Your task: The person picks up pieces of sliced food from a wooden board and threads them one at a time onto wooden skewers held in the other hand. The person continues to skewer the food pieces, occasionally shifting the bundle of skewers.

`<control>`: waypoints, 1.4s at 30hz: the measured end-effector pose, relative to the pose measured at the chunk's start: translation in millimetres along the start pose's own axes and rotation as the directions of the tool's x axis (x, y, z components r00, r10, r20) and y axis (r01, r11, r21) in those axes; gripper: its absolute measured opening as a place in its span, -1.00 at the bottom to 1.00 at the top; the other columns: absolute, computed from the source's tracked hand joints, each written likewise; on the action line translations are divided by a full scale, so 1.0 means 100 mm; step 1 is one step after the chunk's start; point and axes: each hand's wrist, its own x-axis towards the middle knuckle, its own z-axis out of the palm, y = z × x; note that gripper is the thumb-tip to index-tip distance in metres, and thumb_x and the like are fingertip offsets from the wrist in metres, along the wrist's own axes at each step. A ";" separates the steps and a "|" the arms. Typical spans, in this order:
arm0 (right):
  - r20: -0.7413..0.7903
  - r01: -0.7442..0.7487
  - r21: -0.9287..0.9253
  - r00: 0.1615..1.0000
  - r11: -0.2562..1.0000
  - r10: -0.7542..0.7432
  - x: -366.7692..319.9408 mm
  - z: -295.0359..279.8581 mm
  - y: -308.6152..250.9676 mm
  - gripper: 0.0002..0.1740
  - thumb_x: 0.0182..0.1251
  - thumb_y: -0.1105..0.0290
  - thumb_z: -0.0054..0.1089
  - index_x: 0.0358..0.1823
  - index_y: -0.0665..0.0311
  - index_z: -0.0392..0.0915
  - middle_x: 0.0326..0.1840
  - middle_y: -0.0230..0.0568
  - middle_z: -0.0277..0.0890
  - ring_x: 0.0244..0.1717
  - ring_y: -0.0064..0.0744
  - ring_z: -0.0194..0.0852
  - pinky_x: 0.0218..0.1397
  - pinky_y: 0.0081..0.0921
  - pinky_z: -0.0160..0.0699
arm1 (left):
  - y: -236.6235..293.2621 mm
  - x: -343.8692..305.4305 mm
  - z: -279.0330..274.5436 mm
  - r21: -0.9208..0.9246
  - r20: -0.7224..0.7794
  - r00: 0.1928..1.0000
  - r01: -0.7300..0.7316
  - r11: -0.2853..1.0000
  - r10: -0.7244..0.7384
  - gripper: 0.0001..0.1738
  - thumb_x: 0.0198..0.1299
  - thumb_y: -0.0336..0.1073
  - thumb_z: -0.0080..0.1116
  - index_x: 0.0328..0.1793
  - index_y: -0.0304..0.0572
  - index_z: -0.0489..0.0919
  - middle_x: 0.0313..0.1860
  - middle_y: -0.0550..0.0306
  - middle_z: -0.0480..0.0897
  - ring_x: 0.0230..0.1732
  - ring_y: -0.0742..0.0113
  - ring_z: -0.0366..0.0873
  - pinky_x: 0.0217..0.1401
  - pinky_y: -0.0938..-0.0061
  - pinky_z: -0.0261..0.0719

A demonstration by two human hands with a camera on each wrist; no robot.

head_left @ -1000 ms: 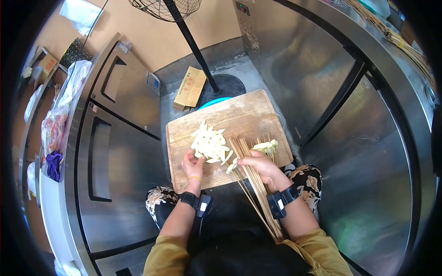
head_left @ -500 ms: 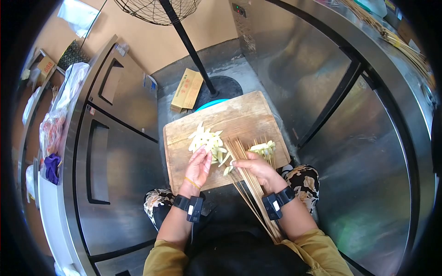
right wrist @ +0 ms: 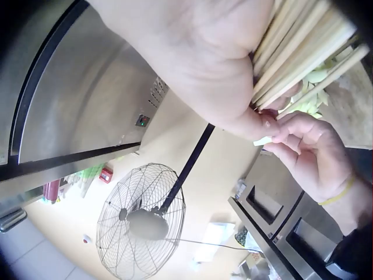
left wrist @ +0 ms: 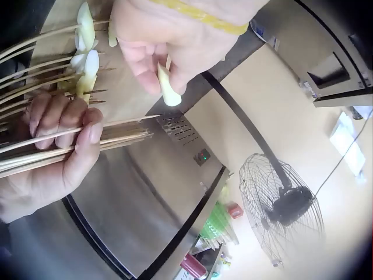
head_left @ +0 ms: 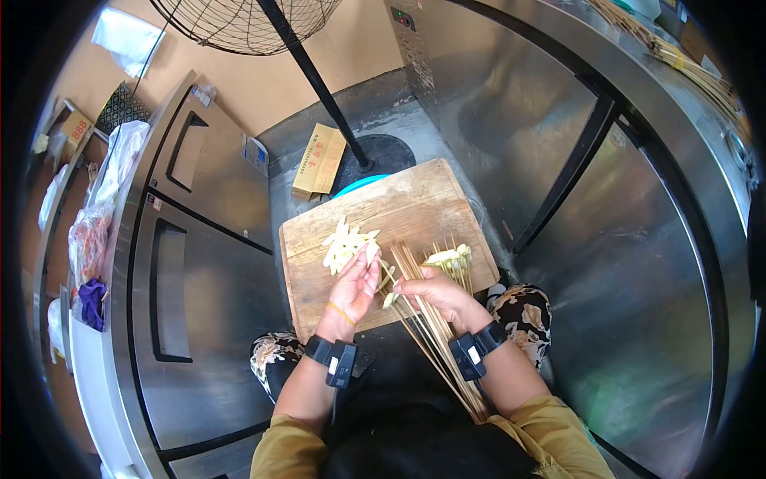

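My left hand (head_left: 355,289), with a yellow band at the wrist, pinches a pale, wedge-shaped vegetable piece (left wrist: 169,88) between thumb and fingertips. Close beside it, my right hand (head_left: 441,294) grips a thick bundle of bamboo skewers (head_left: 425,307); one skewer's point (left wrist: 152,116) juts out past the others toward the pinched piece. A pile of cut vegetable pieces (head_left: 341,243) lies on the wooden cutting board (head_left: 399,195), just beyond my left hand. Skewers with vegetable pieces (head_left: 452,257) threaded near their tips rest at the board's right, partly hidden behind my right hand.
Steel cabinets stand close on the left (head_left: 215,287) and right (head_left: 638,263). Beyond the board are a cardboard box (head_left: 319,160) and a standing fan (head_left: 315,76). More skewers (head_left: 694,76) lie on the right-hand counter.
My left hand has lifted from the pile with a vegetable piece and moved right, toward the skewers. My right hand keeps its grip on the bundle. The head view has shifted slightly.
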 end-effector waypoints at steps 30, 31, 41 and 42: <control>-0.027 0.060 -0.005 0.998 0.998 -0.060 0.02 -0.01 0.04 -0.85 0.09 0.44 0.30 -0.37 0.24 0.48 -0.61 -0.40 0.45 -0.69 -0.70 0.28 -0.65 -0.76 0.21 | -0.32 -0.24 0.19 0.731 0.050 0.929 -0.284 0.620 0.366 -0.74 0.13 -0.57 0.12 -0.02 -0.34 0.58 -0.13 0.08 0.63 -0.13 0.41 0.56 -0.04 0.54 0.54; -0.027 0.064 -0.012 0.998 0.998 -0.064 0.02 -0.02 0.05 -0.86 0.09 0.46 0.29 -0.37 0.25 0.48 -0.59 -0.39 0.46 -0.68 -0.69 0.30 -0.65 -0.75 0.22 | -0.34 -0.27 0.18 0.722 0.068 0.934 -0.288 0.629 0.350 -0.74 0.14 -0.57 0.12 -0.02 -0.34 0.57 -0.13 0.08 0.63 -0.13 0.41 0.56 -0.04 0.53 0.54; -0.064 0.147 -0.040 0.987 0.988 -0.149 -0.06 -0.03 -0.04 -0.81 0.16 0.42 0.21 -0.26 0.30 0.42 -0.56 -0.36 0.46 -0.66 -0.63 0.36 -0.64 -0.67 0.34 | -0.22 -0.16 -0.12 0.733 0.059 0.938 -0.272 0.623 0.340 -0.77 0.15 -0.50 0.13 -0.04 -0.22 0.56 -0.29 0.17 0.60 -0.27 0.47 0.53 -0.16 0.57 0.53; -0.044 0.126 0.008 0.991 0.992 -0.125 -0.06 -0.06 -0.03 -0.82 0.17 0.41 0.20 -0.27 0.30 0.42 -0.55 -0.34 0.47 -0.66 -0.61 0.37 -0.64 -0.67 0.34 | -0.22 -0.03 -0.31 0.794 0.062 0.930 -0.265 0.547 0.361 -0.79 0.15 -0.50 0.13 -0.07 -0.21 0.56 -0.32 0.20 0.59 -0.29 0.47 0.53 -0.19 0.57 0.53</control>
